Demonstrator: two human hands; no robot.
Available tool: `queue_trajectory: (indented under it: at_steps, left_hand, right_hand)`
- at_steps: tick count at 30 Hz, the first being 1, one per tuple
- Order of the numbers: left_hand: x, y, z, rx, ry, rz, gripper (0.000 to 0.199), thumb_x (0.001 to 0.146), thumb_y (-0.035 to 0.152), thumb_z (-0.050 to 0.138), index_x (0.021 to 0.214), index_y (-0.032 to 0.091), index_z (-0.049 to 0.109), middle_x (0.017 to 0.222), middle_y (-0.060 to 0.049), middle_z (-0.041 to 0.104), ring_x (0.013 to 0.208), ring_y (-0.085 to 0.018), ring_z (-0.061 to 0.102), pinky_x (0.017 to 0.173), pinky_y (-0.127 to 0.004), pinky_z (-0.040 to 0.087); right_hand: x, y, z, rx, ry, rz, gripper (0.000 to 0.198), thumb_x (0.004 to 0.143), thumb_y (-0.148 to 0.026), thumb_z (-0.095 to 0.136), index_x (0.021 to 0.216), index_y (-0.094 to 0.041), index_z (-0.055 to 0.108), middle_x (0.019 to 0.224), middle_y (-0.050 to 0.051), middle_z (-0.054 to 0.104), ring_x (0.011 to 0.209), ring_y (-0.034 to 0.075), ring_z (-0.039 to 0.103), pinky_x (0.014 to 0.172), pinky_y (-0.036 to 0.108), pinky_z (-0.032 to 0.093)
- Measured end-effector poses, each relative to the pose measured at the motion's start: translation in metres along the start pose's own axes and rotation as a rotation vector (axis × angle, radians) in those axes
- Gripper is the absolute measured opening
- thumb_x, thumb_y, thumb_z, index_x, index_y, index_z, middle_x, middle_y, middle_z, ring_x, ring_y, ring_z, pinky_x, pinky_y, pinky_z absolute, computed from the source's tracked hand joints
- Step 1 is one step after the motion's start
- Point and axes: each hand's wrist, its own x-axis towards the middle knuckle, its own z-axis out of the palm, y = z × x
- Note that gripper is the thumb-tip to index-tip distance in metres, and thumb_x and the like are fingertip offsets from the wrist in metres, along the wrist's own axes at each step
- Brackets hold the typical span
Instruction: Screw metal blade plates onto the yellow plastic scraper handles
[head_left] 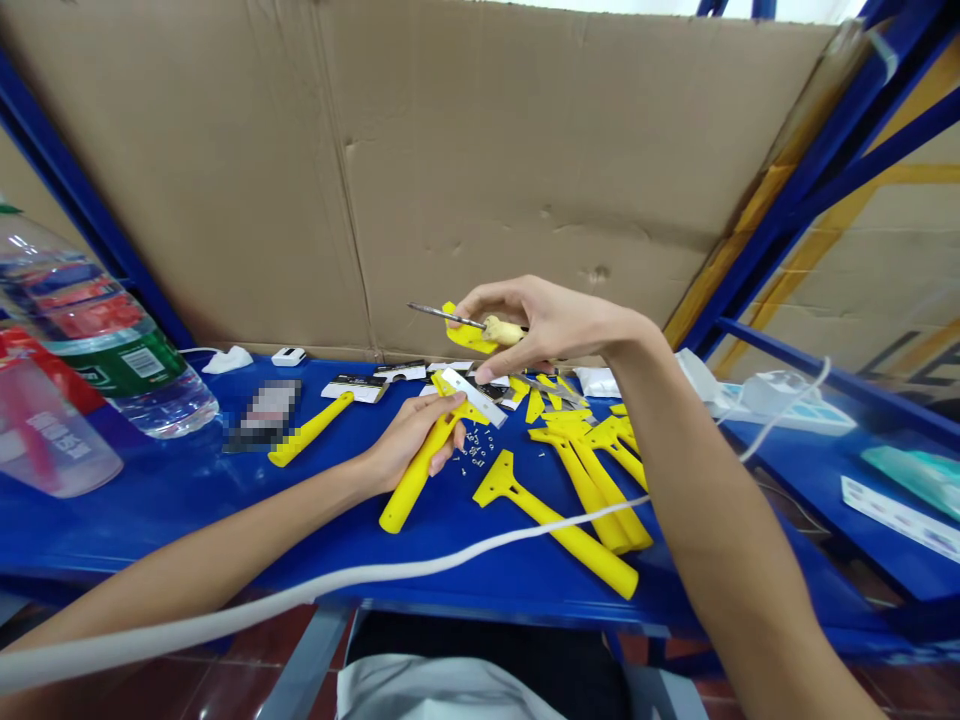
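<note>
My left hand (409,440) is wrapped round a yellow scraper handle (409,490), its wide head pointing up and away from me. A flat metal blade (474,397) lies across that head. Above and to the right, my right hand (536,325) is closed on a screwdriver (506,330), its shaft pointing left. The same hand also holds a small yellow plate (469,330) in its fingers. Tiny screws (476,447) lie scattered on the blue table just right of my left hand. Another scraper handle (559,525) rests nearer me, on the right.
Several yellow handles (600,490) and plates (555,395) are heaped at the right. One yellow handle (311,430) lies at the left, near blade packets (356,388). A large water bottle (142,360) and a plastic cup (56,440) stand far left. A white cable (405,570) crosses in front.
</note>
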Motion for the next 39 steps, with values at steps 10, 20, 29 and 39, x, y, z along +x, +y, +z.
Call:
queue_trajectory:
  at_steps: [10, 20, 29, 39]
  left_hand:
    - [-0.002, 0.005, 0.002, 0.042, 0.036, -0.011, 0.046, 0.096, 0.055, 0.078, 0.075, 0.018, 0.063, 0.05, 0.0, 0.063, 0.031, -0.01, 0.047, 0.032, -0.02, 0.032]
    - [-0.004, 0.007, 0.004, 0.032, 0.018, 0.027, 0.046, 0.096, 0.056, 0.075, 0.075, 0.017, 0.063, 0.056, -0.003, 0.068, 0.031, -0.011, 0.049, 0.031, -0.022, 0.035]
    - [-0.005, 0.007, 0.004, 0.039, 0.015, 0.073, 0.046, 0.097, 0.057, 0.072, 0.075, 0.017, 0.063, 0.06, -0.004, 0.071, 0.032, -0.011, 0.051, 0.031, -0.023, 0.038]
    - [-0.004, 0.002, 0.001, 0.021, -0.025, 0.121, 0.04, 0.096, 0.054, 0.073, 0.084, 0.018, 0.06, 0.067, -0.005, 0.073, 0.035, -0.011, 0.054, 0.033, -0.022, 0.04]
  right_hand:
    - [0.001, -0.007, 0.005, -0.059, 0.068, 0.07, 0.046, 0.095, -0.052, 0.082, 0.072, -0.017, 0.065, 0.055, -0.001, 0.061, 0.045, 0.007, 0.046, 0.044, 0.025, 0.032]
    - [0.007, -0.003, 0.007, -0.202, -0.231, 0.161, 0.033, 0.104, -0.04, 0.07, 0.08, -0.018, 0.065, 0.056, -0.005, 0.055, 0.046, 0.007, 0.048, 0.046, 0.025, 0.031]
    - [0.017, 0.007, 0.017, -0.189, -0.255, 0.224, 0.037, 0.104, -0.047, 0.069, 0.081, -0.018, 0.063, 0.062, -0.002, 0.063, 0.048, 0.009, 0.052, 0.045, 0.024, 0.036]
    - [0.019, 0.009, 0.018, -0.13, -0.285, 0.199, 0.025, 0.099, -0.033, 0.074, 0.08, -0.019, 0.066, 0.057, -0.004, 0.062, 0.048, 0.008, 0.05, 0.046, 0.021, 0.035]
